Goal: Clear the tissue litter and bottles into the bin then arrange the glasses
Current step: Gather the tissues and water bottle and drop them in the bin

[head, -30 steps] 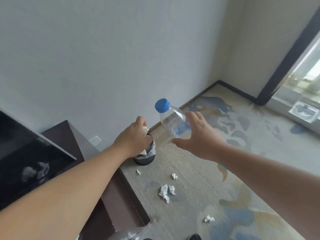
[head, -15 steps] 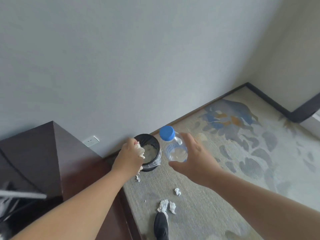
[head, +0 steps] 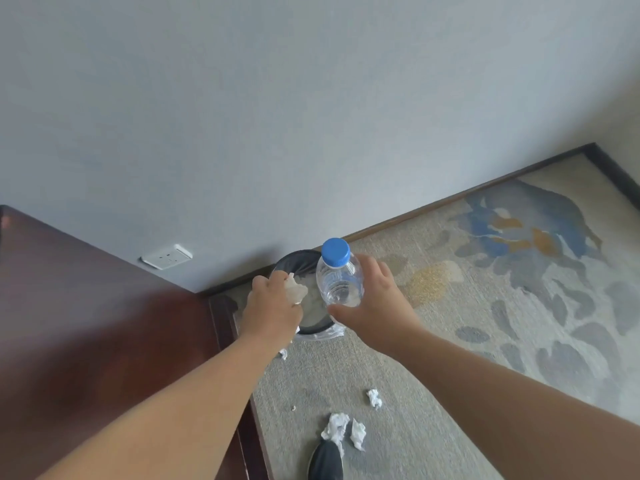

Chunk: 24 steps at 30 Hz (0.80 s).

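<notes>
- Left hand (head: 273, 308) clutches a tissue wad (head: 296, 291) above the bin (head: 296, 259)
- Right hand (head: 379, 303) grips the bottle (head: 339, 280) at the bin's 3 o'clock
- Tissue scraps (head: 335, 427) lie at its 6 o'clock

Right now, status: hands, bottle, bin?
Left hand grips tissue wad over the bin. Right hand holds capped bottle, cap up, alongside. Nothing blocks the bin mouth; tissue scraps on carpet by shoe.

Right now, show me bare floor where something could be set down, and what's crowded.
Free: the carpet right of the right hand, up to the skirting board. Crowded: the bin mouth, where the left hand grips tissue beside the bottle; tissue scraps litter the floor by the shoe.
</notes>
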Available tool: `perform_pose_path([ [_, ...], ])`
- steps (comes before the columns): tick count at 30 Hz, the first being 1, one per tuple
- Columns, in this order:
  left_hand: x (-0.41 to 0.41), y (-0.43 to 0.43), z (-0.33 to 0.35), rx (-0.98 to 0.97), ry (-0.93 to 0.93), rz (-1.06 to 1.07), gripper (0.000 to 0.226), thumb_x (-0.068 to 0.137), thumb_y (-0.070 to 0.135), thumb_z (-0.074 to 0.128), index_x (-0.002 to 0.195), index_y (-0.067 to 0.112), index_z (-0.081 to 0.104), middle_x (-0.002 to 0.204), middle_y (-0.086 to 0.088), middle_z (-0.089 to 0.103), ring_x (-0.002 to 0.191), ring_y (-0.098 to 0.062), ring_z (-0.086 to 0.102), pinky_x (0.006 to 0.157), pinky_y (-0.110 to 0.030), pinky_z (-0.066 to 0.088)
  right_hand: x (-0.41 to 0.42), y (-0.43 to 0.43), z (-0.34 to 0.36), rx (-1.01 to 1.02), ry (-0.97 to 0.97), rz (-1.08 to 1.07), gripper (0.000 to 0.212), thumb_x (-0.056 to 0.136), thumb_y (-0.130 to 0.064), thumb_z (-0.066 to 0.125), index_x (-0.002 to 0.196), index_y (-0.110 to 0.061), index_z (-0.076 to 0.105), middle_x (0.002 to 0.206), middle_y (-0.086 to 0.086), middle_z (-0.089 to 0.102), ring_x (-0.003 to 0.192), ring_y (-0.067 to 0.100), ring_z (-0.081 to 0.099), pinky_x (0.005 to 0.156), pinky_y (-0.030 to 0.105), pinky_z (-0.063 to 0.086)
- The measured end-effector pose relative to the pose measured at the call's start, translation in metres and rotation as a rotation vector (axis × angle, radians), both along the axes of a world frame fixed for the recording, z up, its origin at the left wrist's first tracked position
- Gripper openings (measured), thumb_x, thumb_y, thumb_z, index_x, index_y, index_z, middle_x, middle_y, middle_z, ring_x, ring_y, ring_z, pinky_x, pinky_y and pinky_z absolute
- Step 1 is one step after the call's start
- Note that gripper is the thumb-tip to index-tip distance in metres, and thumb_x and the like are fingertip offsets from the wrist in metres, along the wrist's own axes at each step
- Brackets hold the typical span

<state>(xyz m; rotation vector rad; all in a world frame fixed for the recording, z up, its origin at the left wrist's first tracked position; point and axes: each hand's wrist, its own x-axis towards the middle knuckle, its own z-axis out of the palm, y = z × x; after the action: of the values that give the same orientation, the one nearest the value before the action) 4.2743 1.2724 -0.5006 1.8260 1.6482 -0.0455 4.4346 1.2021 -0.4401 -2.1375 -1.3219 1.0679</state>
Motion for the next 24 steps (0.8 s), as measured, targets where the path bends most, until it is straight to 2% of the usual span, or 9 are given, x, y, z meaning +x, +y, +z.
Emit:
perform_pose_path([
  [2, 0.002, 0.008, -0.009, 0.012, -0.010, 0.032, 0.042, 0.078, 0.022, 0.056, 0.119, 0.021, 0.045, 0.114, -0.008, 0.043, 0.102, -0.030, 0.050, 0.082, -0.042, 0.048, -0.002, 0.015, -0.015, -0.004, -0.006, 0.019, 0.080, 0.077, -0.036, 0.072, 0.141, -0.031, 0.025, 0.136, -0.008, 0.036, 0.107, 0.008, 0.047, 0.083, 0.025, 0.042],
  [4, 0.003, 0.018, -0.019, 0.031, -0.034, 0.037, 0.053, 0.080, 0.028, 0.064, 0.128, 0.024, 0.040, 0.119, -0.008, 0.041, 0.107, -0.029, 0.050, 0.086, -0.043, 0.048, -0.002, 0.031, -0.030, 0.001, -0.018, 0.041, 0.081, 0.077, -0.036, 0.073, 0.142, -0.031, 0.024, 0.139, -0.006, 0.036, 0.107, 0.006, 0.046, 0.085, 0.025, 0.042],
  [6, 0.001, 0.026, -0.026, 0.047, -0.049, -0.020, 0.069, 0.079, 0.038, 0.069, 0.136, 0.028, 0.032, 0.127, -0.006, 0.038, 0.115, -0.028, 0.045, 0.091, -0.042, 0.046, -0.002, 0.044, -0.042, -0.017, -0.017, 0.057, 0.089, 0.076, -0.034, 0.075, 0.145, -0.033, 0.019, 0.143, -0.003, 0.033, 0.105, 0.005, 0.042, 0.085, 0.022, 0.039],
  [8, -0.001, 0.030, -0.028, 0.043, -0.003, -0.080, 0.074, 0.078, 0.039, 0.068, 0.139, 0.029, 0.027, 0.130, -0.006, 0.035, 0.117, -0.029, 0.042, 0.091, -0.042, 0.046, 0.002, 0.049, -0.047, -0.057, -0.030, 0.059, 0.098, 0.074, -0.034, 0.077, 0.148, -0.036, 0.013, 0.147, -0.001, 0.029, 0.102, 0.006, 0.042, 0.082, 0.022, 0.041],
  [13, -0.008, 0.017, -0.018, 0.024, 0.085, -0.122, 0.066, 0.082, 0.036, 0.063, 0.139, 0.025, 0.031, 0.129, -0.006, 0.037, 0.116, -0.028, 0.044, 0.083, -0.037, 0.045, 0.011, 0.028, -0.034, -0.077, -0.084, 0.073, 0.092, 0.078, -0.036, 0.073, 0.149, -0.033, 0.014, 0.148, -0.004, 0.028, 0.099, 0.005, 0.042, 0.074, 0.021, 0.041],
  [19, -0.004, -0.009, 0.031, 0.062, 0.091, -0.181, 0.059, 0.088, 0.036, 0.058, 0.139, 0.023, 0.032, 0.132, -0.008, 0.038, 0.121, -0.027, 0.042, 0.088, -0.037, 0.045, 0.018, 0.005, 0.024, -0.019, -0.162, 0.076, 0.065, 0.087, -0.038, 0.060, 0.144, -0.026, 0.030, 0.143, -0.003, 0.041, 0.114, 0.014, 0.051, 0.082, 0.026, 0.043],
  [24, -0.003, -0.043, 0.095, 0.116, 0.057, -0.192, 0.055, 0.089, 0.034, 0.055, 0.138, 0.023, 0.032, 0.131, -0.006, 0.038, 0.121, -0.026, 0.042, 0.089, -0.036, 0.043, 0.010, -0.028, 0.088, 0.052, -0.199, 0.145, 0.060, 0.088, -0.039, 0.057, 0.142, -0.026, 0.033, 0.144, -0.007, 0.040, 0.119, 0.012, 0.049, 0.087, 0.026, 0.042],
])
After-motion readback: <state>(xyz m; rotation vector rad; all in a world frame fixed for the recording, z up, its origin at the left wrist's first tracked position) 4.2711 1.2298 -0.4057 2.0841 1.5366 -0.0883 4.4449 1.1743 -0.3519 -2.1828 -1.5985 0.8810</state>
